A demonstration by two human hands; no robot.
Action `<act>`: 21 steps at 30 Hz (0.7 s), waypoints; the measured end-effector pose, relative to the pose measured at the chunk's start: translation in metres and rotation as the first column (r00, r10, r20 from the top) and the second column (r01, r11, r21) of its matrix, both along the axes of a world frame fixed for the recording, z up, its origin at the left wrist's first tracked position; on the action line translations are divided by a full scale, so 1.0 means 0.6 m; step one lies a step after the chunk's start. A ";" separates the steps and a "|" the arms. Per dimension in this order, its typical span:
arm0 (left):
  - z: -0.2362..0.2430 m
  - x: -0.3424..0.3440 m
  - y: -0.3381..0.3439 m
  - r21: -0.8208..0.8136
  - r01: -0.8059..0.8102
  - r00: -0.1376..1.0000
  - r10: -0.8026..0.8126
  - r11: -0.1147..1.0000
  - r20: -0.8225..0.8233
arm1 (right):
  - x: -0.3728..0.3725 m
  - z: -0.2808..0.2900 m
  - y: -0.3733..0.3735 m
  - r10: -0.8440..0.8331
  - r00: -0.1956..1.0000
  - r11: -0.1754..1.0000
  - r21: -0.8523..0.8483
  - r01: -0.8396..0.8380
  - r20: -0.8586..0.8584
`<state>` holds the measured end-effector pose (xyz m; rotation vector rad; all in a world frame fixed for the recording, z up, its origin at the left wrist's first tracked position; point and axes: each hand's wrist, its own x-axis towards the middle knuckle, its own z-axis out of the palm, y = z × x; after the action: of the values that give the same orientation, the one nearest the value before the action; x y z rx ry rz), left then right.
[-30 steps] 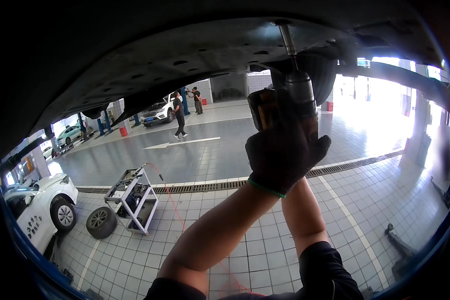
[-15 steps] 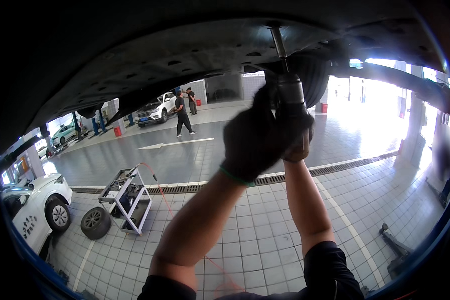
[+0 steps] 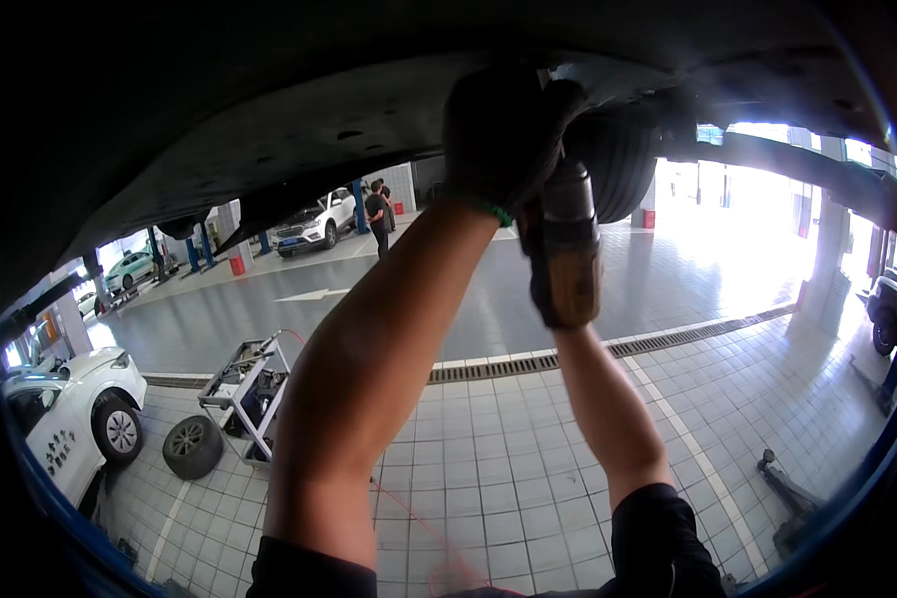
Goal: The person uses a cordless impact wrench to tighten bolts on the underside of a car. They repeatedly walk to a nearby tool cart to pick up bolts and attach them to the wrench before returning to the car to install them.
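Overhead is the dark underside panel (image 3: 299, 125) of a raised car. My left hand (image 3: 503, 135), in a dark glove with a green cuff, is up against this panel. Its fingers are closed around the socket extension, of which only a glint of metal (image 3: 544, 76) shows beside the glove. Below and to the right, my right hand (image 3: 538, 274), also gloved, grips a power impact wrench (image 3: 572, 234) that points upward. Most of its fingers are hidden behind the tool. The wrench's front end lies close under my left hand.
A tyre (image 3: 613, 164) of the raised car hangs just right of the wrench. At lower left stand a tool cart (image 3: 244, 394), a loose wheel (image 3: 191, 447) and a white car (image 3: 75, 409). A red hose (image 3: 424, 518) trails over the tiles. Two people (image 3: 378, 214) stand farther off.
My left hand has moved up from the wrench body to the extension at the panel. The wrench has come down slightly in my right hand. A walking person has moved right.
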<state>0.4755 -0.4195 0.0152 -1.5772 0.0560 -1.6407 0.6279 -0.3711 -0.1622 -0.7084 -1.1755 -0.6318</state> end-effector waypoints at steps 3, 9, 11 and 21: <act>0.006 -0.002 0.008 0.024 0.026 1.000 -0.026 0.999 -0.008 | -0.057 -0.025 0.023 0.065 0.994 0.994 0.096 -0.056 -0.088; 0.024 0.002 0.012 0.103 0.091 0.995 -0.085 0.991 -0.057 | -0.076 -0.034 0.076 0.451 0.884 0.856 0.341 -0.388 -0.125; 0.016 -0.007 0.020 0.102 0.074 0.993 -0.064 0.992 -0.100 | -0.079 -0.023 0.068 0.469 0.882 0.824 0.384 -0.417 -0.049; 0.014 -0.011 0.039 0.125 0.204 0.972 -0.186 0.971 -0.144 | -0.117 -0.065 0.075 0.504 0.862 0.819 0.292 -0.494 0.044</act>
<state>0.4689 -0.3959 0.0233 -1.6106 0.3987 -1.6404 0.5578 -0.3261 -0.2010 -0.1361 -1.1420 -0.3322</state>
